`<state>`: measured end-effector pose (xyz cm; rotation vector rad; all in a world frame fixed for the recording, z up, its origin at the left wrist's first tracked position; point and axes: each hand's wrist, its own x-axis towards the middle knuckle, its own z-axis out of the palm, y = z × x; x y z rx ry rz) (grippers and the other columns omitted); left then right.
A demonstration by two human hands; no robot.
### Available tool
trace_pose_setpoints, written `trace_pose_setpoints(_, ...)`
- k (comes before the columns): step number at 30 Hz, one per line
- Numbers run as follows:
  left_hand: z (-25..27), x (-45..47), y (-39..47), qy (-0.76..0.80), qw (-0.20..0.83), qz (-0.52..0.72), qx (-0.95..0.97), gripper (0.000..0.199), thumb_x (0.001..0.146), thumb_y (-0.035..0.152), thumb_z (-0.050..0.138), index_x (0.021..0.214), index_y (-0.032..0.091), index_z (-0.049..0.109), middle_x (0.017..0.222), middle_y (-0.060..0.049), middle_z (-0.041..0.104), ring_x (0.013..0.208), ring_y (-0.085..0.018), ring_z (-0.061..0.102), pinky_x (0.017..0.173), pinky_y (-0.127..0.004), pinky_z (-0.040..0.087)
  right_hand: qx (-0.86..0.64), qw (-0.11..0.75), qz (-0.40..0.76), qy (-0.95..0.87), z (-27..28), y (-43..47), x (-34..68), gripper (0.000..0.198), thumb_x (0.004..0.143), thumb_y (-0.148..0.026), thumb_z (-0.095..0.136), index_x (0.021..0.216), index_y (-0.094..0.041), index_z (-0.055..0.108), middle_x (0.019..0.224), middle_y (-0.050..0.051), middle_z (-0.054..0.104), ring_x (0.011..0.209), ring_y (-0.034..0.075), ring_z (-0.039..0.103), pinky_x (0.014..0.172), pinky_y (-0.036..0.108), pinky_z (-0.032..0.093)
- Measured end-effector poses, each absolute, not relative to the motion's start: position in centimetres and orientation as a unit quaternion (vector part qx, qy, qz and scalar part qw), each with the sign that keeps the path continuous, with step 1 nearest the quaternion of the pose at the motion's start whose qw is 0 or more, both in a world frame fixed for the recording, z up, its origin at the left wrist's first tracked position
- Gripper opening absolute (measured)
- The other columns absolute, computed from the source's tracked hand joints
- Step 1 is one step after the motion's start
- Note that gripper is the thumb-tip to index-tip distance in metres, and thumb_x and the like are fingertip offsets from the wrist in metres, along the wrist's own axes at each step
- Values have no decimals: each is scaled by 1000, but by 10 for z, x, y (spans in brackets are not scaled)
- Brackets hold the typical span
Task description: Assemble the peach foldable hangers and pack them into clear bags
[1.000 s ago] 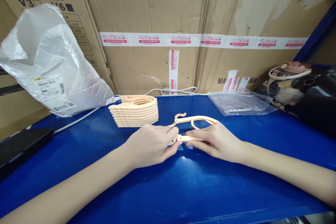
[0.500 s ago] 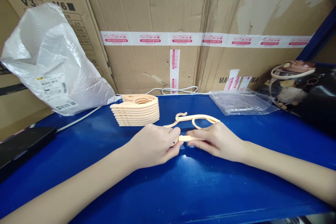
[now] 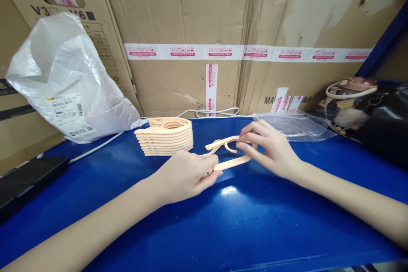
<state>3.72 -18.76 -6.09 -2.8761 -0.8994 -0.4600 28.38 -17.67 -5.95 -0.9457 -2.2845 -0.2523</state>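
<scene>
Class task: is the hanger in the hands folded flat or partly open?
Partly open. The hanger shows two arms spread apart, left hand gripping one end, right hand pinching the upper arm.

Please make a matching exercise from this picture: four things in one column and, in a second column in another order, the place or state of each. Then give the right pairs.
Things:
1. loose peach hanger
2. stack of peach hangers
3. white plastic bag
4. clear plastic bag

Places or states:
A. leaning against a cardboard box at far left
B. held between the left hand and the right hand
C. lying flat behind the right hand
D. piled on the blue surface, beyond the left hand

Pairs: 1-B, 2-D, 3-A, 4-C
</scene>
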Motion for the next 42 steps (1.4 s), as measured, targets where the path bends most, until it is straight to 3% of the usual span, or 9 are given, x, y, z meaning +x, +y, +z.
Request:
trace_pose_setpoints(4, -62, 37, -191, -269, 72, -161, -947, 26, 96, 31, 41, 73, 19, 47, 56, 4, 56, 49, -12, 55, 46, -24, 25, -366, 297, -47, -881, -56, -165, 292, 30, 96, -33, 47, 84, -22, 72, 118, 7, 61, 105, 22, 54, 88, 38, 43)
trace_pose_setpoints(9, -67, 41, -197, -223, 76, -176, -956, 21, 93, 30, 45, 76, 19, 48, 61, 4, 58, 54, -12, 56, 48, -24, 30, -346, 219, 8, -912, -57, -161, 292, 35, 99, -32, 40, 91, -19, 72, 91, 6, 67, 85, 18, 56, 80, 33, 44)
trace_pose_setpoints(13, -70, 42, -198, -192, 77, -158, -966, 3, 78, 18, 48, 80, 19, 50, 66, 2, 58, 57, -14, 53, 54, -26, 37, -372, 179, -1, -911, -56, -163, 292, 37, 99, -32, 40, 88, -18, 73, 87, 6, 65, 81, 17, 56, 74, 30, 43)
trace_pose_setpoints(16, -68, 41, -194, -197, 68, -152, -966, 21, 72, 12, 45, 91, 19, 51, 73, 0, 60, 66, -17, 53, 61, -28, 41, -389, 149, -16, -909, -57, -163, 292, 35, 98, -32, 42, 90, -19, 74, 88, 5, 65, 80, 17, 57, 72, 30, 42)
trace_pose_setpoints(22, -61, 42, -187, -221, 20, -151, -963, 23, 65, 5, 46, 83, 19, 46, 88, -4, 58, 85, -20, 51, 74, -31, 44, -390, 133, -58, -909, -61, -160, 291, 34, 98, -34, 42, 99, -21, 73, 87, 5, 64, 77, 17, 57, 70, 30, 41)
trace_pose_setpoints(25, -62, 41, -184, -212, 16, -171, -962, 25, 68, 1, 47, 86, 19, 49, 106, -6, 59, 104, -22, 49, 87, -34, 42, -391, 123, -71, -909, -63, -159, 292, 31, 97, -32, 44, 101, -21, 72, 87, 6, 64, 78, 17, 58, 69, 30, 40)
trace_pose_setpoints(28, -65, 40, -181, -227, 40, -181, -956, 27, 77, 3, 47, 99, 17, 54, 113, -8, 57, 103, -23, 50, 84, -36, 43, -397, 115, -82, -907, -63, -159, 292, 28, 96, -30, 45, 100, -20, 71, 85, 6, 63, 78, 17, 58, 69, 30, 40)
trace_pose_setpoints(32, -67, 39, -179, -239, 51, -156, -957, 19, 89, 11, 48, 104, 19, 56, 107, -6, 59, 94, -22, 52, 78, -34, 43, -403, 107, -85, -905, -63, -160, 291, 27, 96, -30, 46, 97, -20, 71, 82, 5, 61, 75, 17, 57, 68, 30, 38)
trace_pose_setpoints(42, -60, 39, -184, -253, -10, -158, -954, 16, 97, 25, 43, 98, 19, 57, 93, -3, 62, 87, -19, 53, 73, -30, 40, -425, 108, -75, -895, -65, -160, 290, 28, 96, -32, 45, 102, -20, 69, 84, 5, 63, 78, 19, 60, 71, 31, 40)
